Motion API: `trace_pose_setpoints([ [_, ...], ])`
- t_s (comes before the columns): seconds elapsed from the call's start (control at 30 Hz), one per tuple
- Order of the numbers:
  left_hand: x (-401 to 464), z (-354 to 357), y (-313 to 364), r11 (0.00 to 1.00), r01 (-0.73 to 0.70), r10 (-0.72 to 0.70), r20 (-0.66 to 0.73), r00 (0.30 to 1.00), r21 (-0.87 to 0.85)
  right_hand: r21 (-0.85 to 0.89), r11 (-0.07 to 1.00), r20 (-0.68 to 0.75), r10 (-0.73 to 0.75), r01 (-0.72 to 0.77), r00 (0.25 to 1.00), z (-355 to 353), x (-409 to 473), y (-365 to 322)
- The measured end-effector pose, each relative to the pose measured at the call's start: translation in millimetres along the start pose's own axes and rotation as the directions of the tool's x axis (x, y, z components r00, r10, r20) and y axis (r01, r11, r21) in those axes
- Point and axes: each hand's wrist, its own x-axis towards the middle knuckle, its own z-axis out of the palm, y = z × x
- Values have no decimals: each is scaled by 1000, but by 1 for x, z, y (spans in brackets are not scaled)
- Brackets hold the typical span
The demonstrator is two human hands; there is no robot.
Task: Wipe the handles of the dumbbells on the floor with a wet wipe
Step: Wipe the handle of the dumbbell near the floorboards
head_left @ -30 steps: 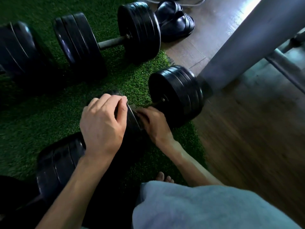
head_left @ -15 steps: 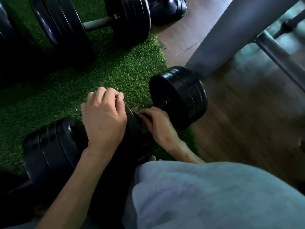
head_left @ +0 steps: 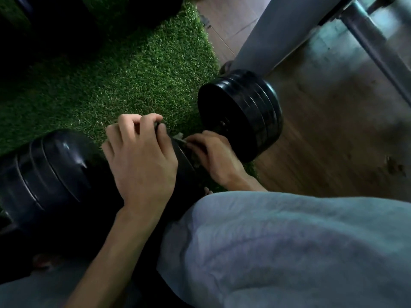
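Right hand [head_left: 214, 156] wiping dumbbell [head_left: 242, 114] handle, wipe [head_left: 179, 137] pinched

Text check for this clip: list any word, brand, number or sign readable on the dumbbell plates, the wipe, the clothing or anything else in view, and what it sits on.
None can be read.
Right plate stack: plain black, no marking shows.
Left plate stack: only glare, no lettering.
Wet wipe: a pale scrap between the left hand and the right hand, unprinted.
Grey trousers: no logo visible.
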Motion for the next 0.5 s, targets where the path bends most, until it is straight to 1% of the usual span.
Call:
trace_pose_setpoints([
  [0.03,-3,0,1,1000,1,-1,-5,1000,-1,-23,999,-12,47,-48,999,-3,1,1],
  [0.13,-8,0,2,1000,11,-11,-19,1000,-12,-77,974,-113,203,-212,973,-11,8,7],
  [0.2,-10,-1,4,1000,11,-12,-25,1000,-6,-92,958,-150,256,-271,955,-12,12,9],
  [0.23,-10,-1,4,1000,7,-7,-24,1000,-1,-102,954,-146,265,-281,953,-11,11,6],
  [0.27,-11,-1,4,1000,4,-4,-23,1000,4,-88,960,-120,255,-266,959,-10,10,3],
  [0.3,-11,-1,5,1000,3,-3,-21,1000,9,-64,970,-57,229,-233,972,-7,8,0],
  [0.37,-13,0,6,1000,5,-4,-19,1000,22,-31,989,105,149,-146,983,2,4,-5],
  [0.4,-15,0,6,1000,3,-2,-23,1000,21,-21,989,171,149,-147,974,7,3,-4],
  [0.43,-16,0,6,1000,-3,3,-30,1000,14,-26,983,191,181,-179,965,9,4,-3],
  [0.5,-21,1,6,1000,-16,16,-43,999,-4,-41,968,158,249,-246,956,5,5,4],
])
